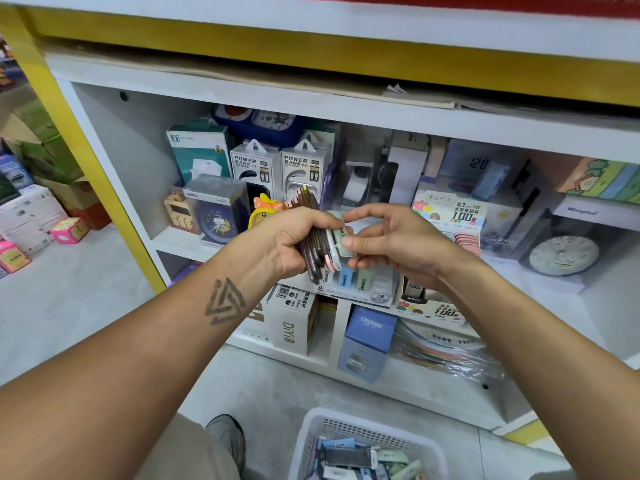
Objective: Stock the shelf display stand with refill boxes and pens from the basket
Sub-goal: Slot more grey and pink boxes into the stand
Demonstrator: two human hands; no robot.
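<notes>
Right, head view, the only one I've got: my left hand (284, 242) is curled tight round a fanned stack of refill boxes (317, 244), dark brown ones with a pink and a white at the near edge, held upright in front of the shelf. My right hand (391, 242) has thumb and fingertips pinching one pale green refill box (346, 237) at the end of that stack, touching it. Just below the hands sits the display stand (363, 284), clear plastic, with blue and green boxes already slotted in its front row. Down at the bottom edge, the white basket (311, 434) holds more boxes beside my shoe.

Risks, as I judge them: the stack is splayed, so tugging the green one free could drag its neighbour out and drop it to the floor. The stand looks light, and a clumsy push could tip it or shove it back. I can't tell which slot is free, since my hands hide much of it.
</notes>
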